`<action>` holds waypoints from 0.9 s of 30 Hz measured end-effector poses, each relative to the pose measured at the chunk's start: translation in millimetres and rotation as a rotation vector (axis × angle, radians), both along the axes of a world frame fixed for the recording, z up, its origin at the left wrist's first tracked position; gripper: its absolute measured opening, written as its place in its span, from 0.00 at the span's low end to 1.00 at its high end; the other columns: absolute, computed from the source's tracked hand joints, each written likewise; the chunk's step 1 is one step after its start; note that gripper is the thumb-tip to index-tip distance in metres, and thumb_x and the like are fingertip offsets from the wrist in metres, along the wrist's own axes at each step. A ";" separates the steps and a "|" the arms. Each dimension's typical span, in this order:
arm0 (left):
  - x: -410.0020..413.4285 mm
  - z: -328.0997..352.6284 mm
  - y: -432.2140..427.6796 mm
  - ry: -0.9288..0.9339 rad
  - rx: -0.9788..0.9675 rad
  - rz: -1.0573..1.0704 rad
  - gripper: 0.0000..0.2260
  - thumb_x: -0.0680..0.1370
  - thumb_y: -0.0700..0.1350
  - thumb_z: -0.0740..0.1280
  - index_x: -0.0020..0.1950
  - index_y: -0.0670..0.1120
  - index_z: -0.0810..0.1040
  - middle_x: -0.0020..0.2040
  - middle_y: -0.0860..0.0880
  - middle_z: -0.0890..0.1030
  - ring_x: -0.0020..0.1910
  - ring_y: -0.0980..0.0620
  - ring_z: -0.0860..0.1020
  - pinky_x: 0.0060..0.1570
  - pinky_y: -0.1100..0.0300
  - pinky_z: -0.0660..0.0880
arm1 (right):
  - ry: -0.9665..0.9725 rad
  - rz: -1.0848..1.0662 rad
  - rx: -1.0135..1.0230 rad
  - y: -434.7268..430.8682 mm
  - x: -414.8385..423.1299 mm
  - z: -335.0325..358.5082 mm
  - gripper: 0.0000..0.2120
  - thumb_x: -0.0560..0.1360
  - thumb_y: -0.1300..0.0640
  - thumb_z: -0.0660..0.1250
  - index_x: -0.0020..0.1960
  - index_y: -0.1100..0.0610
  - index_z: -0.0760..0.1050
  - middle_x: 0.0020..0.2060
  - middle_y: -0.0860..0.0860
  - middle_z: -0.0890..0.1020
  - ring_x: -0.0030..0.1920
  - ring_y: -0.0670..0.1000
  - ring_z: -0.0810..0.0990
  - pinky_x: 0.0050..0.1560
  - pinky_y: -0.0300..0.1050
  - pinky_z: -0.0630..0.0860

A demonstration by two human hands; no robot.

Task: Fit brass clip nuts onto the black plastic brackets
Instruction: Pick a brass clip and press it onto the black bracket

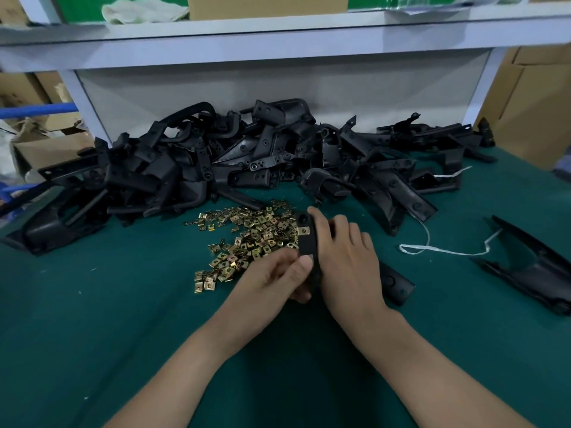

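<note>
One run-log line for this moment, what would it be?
left hand: pinches bracket | right hand: grips bracket | clip nut: one on bracket

My R hand (pixel 343 257) is covering most of the bracket (pixel 306 242) I'm holding, so its far side isn't showing. My L hand (pixel 278 274) is hiding its bottom end & some clip nuts (pixel 247 236). Can't tell if a nut is sitting under my thumb. A black bit (pixel 397 284) is poking out by my R wrist: same part or not, can't tell. The big pile (pixel 216 162) is getting cut off at the left edge, and the lone bracket (pixel 531 270) at the right edge.
</note>
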State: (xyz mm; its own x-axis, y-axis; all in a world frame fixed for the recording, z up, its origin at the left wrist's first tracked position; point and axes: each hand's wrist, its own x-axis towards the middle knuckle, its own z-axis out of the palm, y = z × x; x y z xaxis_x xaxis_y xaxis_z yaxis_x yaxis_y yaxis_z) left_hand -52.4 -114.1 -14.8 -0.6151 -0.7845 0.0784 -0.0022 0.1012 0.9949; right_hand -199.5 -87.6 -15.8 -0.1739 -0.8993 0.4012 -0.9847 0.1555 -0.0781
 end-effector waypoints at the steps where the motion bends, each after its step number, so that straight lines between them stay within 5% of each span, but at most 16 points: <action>1: -1.9 -0.6 2.6 -0.023 -0.032 -0.005 0.12 0.78 0.53 0.67 0.56 0.48 0.80 0.43 0.55 0.83 0.41 0.57 0.81 0.44 0.62 0.79 | -0.022 -0.023 -0.003 -1.3 0.2 0.4 0.36 0.80 0.56 0.61 0.82 0.52 0.47 0.62 0.54 0.68 0.60 0.56 0.69 0.59 0.48 0.64; 5: -8.3 -5.1 8.8 -0.166 -0.209 0.077 0.05 0.79 0.52 0.70 0.54 0.60 0.79 0.46 0.59 0.84 0.43 0.63 0.80 0.43 0.67 0.76 | -0.003 -0.054 -0.010 0.5 0.2 2.7 0.36 0.81 0.60 0.58 0.82 0.53 0.43 0.64 0.54 0.68 0.61 0.56 0.70 0.61 0.48 0.65; 9: -5.3 -1.3 8.9 -0.108 -0.244 0.154 0.08 0.80 0.50 0.68 0.56 0.63 0.79 0.46 0.58 0.84 0.43 0.62 0.80 0.43 0.69 0.75 | -0.044 -0.025 -0.062 5.5 2.3 8.9 0.42 0.75 0.63 0.67 0.83 0.58 0.49 0.58 0.56 0.72 0.55 0.56 0.73 0.58 0.50 0.71; 14: -4.4 0.2 8.3 -0.029 -0.385 0.323 0.10 0.81 0.47 0.66 0.58 0.61 0.77 0.43 0.57 0.82 0.38 0.59 0.77 0.38 0.70 0.72 | -0.450 0.213 -0.144 11.4 2.9 16.7 0.40 0.78 0.51 0.67 0.82 0.48 0.46 0.60 0.46 0.65 0.58 0.46 0.65 0.52 0.34 0.64; 18: 1.0 -2.7 0.7 -0.049 -0.507 0.472 0.08 0.81 0.53 0.62 0.60 0.61 0.75 0.44 0.57 0.79 0.42 0.57 0.77 0.41 0.68 0.72 | -0.832 0.335 -0.248 15.2 2.1 15.6 0.30 0.81 0.49 0.62 0.79 0.41 0.53 0.59 0.35 0.65 0.58 0.35 0.72 0.53 0.22 0.66; 21: 10.0 -0.6 -8.5 -0.088 -0.606 0.595 0.11 0.80 0.57 0.62 0.62 0.61 0.73 0.49 0.59 0.78 0.50 0.58 0.78 0.46 0.71 0.71 | -1.057 0.412 -0.262 17.8 12.4 5.5 0.24 0.81 0.46 0.60 0.75 0.37 0.59 0.62 0.35 0.72 0.62 0.38 0.74 0.59 0.30 0.71; 23: 19.3 3.0 -14.8 -0.129 -0.679 0.609 0.12 0.80 0.58 0.63 0.63 0.60 0.73 0.52 0.61 0.77 0.54 0.60 0.77 0.50 0.73 0.70 | -1.110 0.425 -0.239 16.9 17.2 -1.8 0.21 0.79 0.42 0.59 0.71 0.33 0.60 0.58 0.38 0.77 0.55 0.43 0.79 0.53 0.36 0.75; 27: 35.6 9.8 -20.7 -0.315 -0.862 0.513 0.16 0.81 0.62 0.59 0.65 0.57 0.72 0.53 0.66 0.72 0.50 0.65 0.76 0.46 0.72 0.72 | -1.148 0.410 -0.299 10.6 7.2 -4.4 0.19 0.76 0.37 0.64 0.65 0.33 0.65 0.58 0.36 0.77 0.57 0.43 0.80 0.53 0.43 0.76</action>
State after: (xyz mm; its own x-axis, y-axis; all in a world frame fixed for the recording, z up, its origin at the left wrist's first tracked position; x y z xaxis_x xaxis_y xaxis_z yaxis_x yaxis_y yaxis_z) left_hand -16.8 -134.8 -4.9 -0.3147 -0.7118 0.6279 -0.4915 0.6881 0.5338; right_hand -192.2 -77.0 -20.2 -0.2869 -0.8698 0.4014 -0.2968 -0.3177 -0.9005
